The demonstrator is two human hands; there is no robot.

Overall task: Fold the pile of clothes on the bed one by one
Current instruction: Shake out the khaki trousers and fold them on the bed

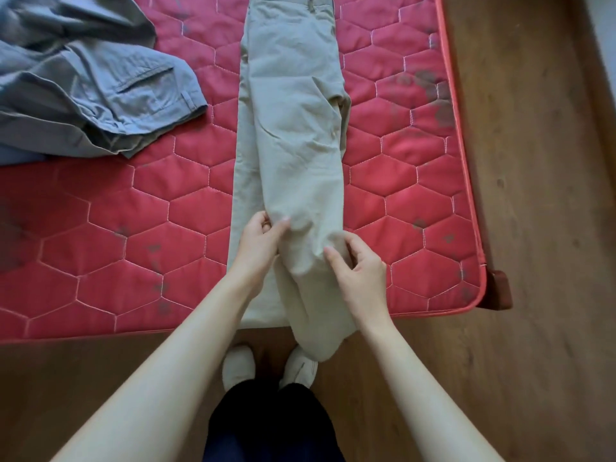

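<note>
Beige trousers point(293, 135) lie lengthwise down the middle of the red quilted mattress point(116, 235), one leg laid over the other, waistband at the far end. The upper leg's lower end hangs over the near edge of the bed. My left hand point(258, 243) pinches the left side of the upper leg near the near edge. My right hand point(358, 268) grips the right side of the same leg, fingers curled into the cloth. A crumpled blue-grey garment point(83, 81) lies at the far left of the mattress.
The mattress ends at a piped edge on the right point(466, 195), with a wooden bed-frame corner point(500, 288) below it. Wooden floor point(533, 161) runs to the right and in front. My feet in light slippers point(270, 365) stand at the bed's near edge.
</note>
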